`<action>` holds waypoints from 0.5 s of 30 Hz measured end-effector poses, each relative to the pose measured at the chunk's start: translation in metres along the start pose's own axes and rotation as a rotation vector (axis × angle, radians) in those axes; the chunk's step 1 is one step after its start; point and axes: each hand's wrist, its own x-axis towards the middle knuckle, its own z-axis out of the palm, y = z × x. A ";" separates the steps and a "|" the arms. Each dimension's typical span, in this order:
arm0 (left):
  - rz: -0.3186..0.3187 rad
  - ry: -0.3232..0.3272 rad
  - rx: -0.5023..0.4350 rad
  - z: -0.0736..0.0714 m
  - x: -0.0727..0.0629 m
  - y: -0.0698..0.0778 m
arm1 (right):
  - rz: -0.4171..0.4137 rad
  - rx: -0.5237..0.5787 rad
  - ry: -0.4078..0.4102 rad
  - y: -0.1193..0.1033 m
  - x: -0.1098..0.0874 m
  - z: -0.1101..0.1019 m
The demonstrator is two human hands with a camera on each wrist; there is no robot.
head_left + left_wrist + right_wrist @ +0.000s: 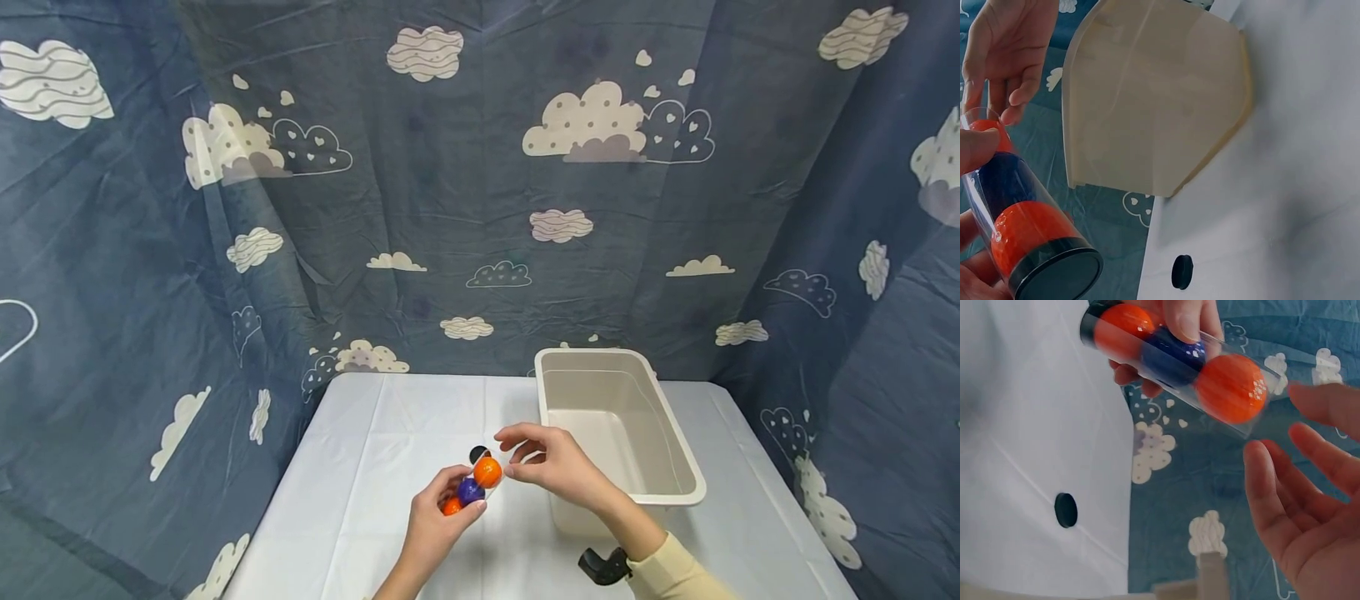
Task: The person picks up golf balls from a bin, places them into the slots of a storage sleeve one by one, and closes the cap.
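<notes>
My left hand (438, 521) grips a clear plastic tube (1242, 429) with fingers and thumb curled round it. Inside, in a row, sit an orange ball (487, 472), a dark blue ball (471, 491) and a second orange ball (452, 506). A black cap (1057, 275) covers the tube's lower end; its upper end has no cap. Just beside that upper end is my right hand (551, 458), fingers loosely bent and apart, with nothing between them. A loose black cap (1066, 510) rests on the table, beyond the tube in the head view.
A deep beige bin (678, 442) stands on the right side of the white-covered table (375, 467), close to my right forearm. Dark blue curtains (450, 192) with cloud prints hang behind the table and on both sides.
</notes>
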 end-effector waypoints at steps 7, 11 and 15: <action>0.019 0.055 -0.017 -0.010 0.002 -0.001 | -0.007 -0.024 0.121 0.004 -0.003 0.018; 0.001 0.077 -0.017 -0.016 0.000 -0.001 | 0.000 -0.044 0.146 0.008 -0.004 0.029; -0.023 0.105 -0.004 -0.019 -0.001 0.001 | 0.004 -0.053 0.187 0.009 -0.004 0.039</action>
